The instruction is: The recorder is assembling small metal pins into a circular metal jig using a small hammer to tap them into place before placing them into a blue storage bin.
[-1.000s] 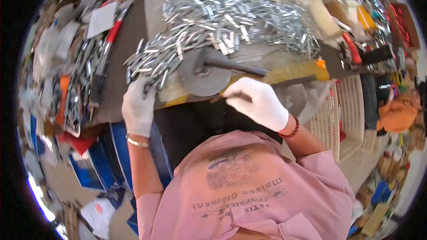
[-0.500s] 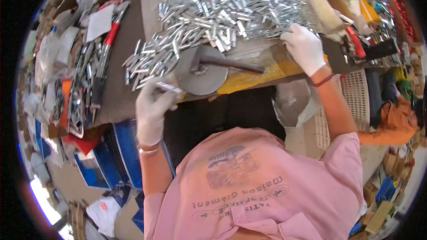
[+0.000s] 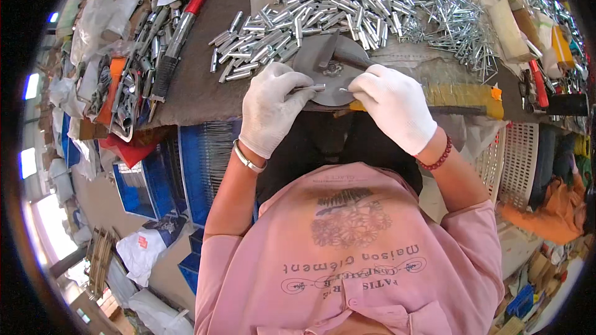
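Note:
My left hand [image 3: 273,108], in a white glove, pinches a small silver metal tube [image 3: 319,87] between thumb and fingers. Facing it across a short gap, my gloved right hand [image 3: 394,105] grips a thin metal pin [image 3: 344,90], of which only the tip shows. Both hands are at the table's near edge, in front of a round grey metal disc [image 3: 304,59]. A hammer [image 3: 351,58] lies across that disc, its handle end hidden behind my right hand. Beyond are a heap of silver tubes [image 3: 341,3] and, to its right, a pile of thin pins [image 3: 459,28].
Left on the table are a red-and-black handled tool [image 3: 183,31], an orange-handled tool [image 3: 113,80] and metal parts. At right lie yellow tape [image 3: 459,95] and a red-handled tool [image 3: 538,84]. Below stand blue crates [image 3: 202,161] and a white basket [image 3: 518,155]; a person's orange sleeve [image 3: 552,214] shows.
My right hand has come left from the pin pile and now holds a pin. My left hand has moved right with the tube, so both meet before the disc. The view has shifted.

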Available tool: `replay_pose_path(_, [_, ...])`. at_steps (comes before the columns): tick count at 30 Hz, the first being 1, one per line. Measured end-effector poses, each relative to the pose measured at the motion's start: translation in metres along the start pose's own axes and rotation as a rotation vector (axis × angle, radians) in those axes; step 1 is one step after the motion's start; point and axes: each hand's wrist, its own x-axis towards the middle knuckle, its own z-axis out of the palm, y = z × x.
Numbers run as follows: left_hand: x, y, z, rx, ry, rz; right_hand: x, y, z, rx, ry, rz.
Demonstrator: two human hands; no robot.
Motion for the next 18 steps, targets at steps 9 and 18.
replay_pose_path(9, [0.005,-0.001,-0.001,0.109,0.029,0.114,0.017,0.000,0.014,-0.026,0.027,-0.048])
replay_pose_path(18, [0.005,0.005,-0.002,0.159,0.020,0.128,0.021,0.001,0.016,-0.125,-0.037,-0.105])
